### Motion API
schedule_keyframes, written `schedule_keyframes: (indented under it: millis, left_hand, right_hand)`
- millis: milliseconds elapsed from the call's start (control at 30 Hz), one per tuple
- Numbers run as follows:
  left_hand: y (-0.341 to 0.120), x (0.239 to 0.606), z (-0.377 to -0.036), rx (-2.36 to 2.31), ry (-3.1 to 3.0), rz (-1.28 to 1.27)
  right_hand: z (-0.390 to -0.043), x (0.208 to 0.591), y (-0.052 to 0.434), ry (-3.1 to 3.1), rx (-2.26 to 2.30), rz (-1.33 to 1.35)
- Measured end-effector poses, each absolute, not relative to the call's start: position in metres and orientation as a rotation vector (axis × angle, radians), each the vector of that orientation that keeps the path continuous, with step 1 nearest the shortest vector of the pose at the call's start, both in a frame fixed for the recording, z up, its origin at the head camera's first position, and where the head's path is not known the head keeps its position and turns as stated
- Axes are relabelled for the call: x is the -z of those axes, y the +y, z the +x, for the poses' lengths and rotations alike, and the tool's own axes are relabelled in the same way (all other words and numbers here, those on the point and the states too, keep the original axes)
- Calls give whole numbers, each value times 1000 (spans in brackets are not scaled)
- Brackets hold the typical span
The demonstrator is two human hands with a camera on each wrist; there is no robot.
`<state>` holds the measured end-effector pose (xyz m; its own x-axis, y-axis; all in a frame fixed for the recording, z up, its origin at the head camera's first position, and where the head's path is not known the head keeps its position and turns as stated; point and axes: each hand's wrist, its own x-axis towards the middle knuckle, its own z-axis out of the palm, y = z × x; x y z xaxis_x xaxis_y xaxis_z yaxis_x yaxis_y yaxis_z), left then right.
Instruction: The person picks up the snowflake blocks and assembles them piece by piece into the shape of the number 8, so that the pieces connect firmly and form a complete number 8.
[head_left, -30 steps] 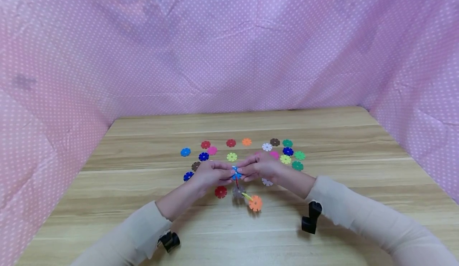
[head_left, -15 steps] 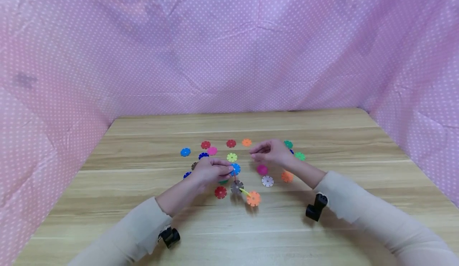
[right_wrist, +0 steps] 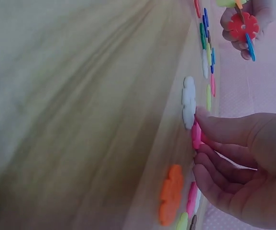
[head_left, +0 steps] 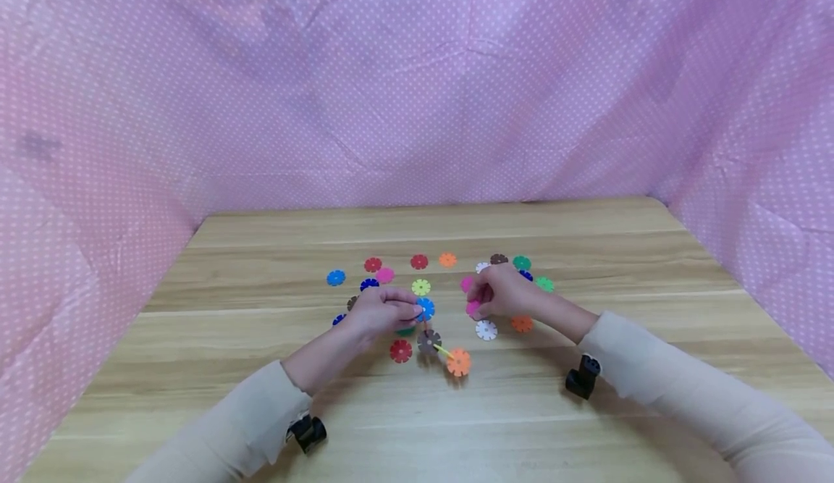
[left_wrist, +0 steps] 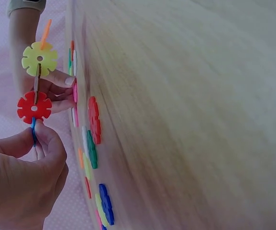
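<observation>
My left hand [head_left: 381, 314] pinches a blue notched plastic disc [head_left: 426, 309] between thumb and fingers. From it hangs a chain of interlocked snowflake discs: a red one [left_wrist: 34, 108], a grey-brown one [head_left: 428, 342], a yellow one [left_wrist: 39, 58] and an orange one [head_left: 459, 362] at the end. To the right, my right hand [head_left: 504, 292] is low at the table. Its thumb and fingertips grip the edges of a pink disc [right_wrist: 196, 135], which is partly covered. Just in front of that hand lie a white disc [head_left: 486, 329] and a loose orange disc [head_left: 521, 324].
Several loose discs lie on the wooden table [head_left: 417, 432], among them a red disc [head_left: 400, 351], a lime disc [head_left: 421, 287] and a green disc [head_left: 544, 284]. A pink dotted curtain [head_left: 417, 92] hangs behind and at both sides.
The right hand has left the blue disc, swung right over the loose discs and come down on a pink one. The left hand keeps the chain nearly still.
</observation>
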<state>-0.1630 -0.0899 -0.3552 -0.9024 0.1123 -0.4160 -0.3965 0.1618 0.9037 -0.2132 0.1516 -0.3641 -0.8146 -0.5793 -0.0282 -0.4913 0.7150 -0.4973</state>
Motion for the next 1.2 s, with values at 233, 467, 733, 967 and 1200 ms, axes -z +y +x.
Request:
schedule_keyframes:
  millis: [233,467,733,967,1200]
  left_hand:
    - [-89,358,-163,-1782,2073,-275]
    - [-89,357,-163,-1757,2087,-280]
    - [-90,357,-161,-1734,2099,-268]
    - [-91,356,-161,-1717,2101,-257]
    - [-90,355,-159,-1720,2103,-254]
  right_hand:
    - [-216,363,149,2679,893,-834]
    - [-217,362,138,2607,1105,-892]
    - [-214,360,125,2552,1301,-999]
    - [-211,360,118,2493,1363,-1038]
    - [-207,361,113,2459,1410,-1201]
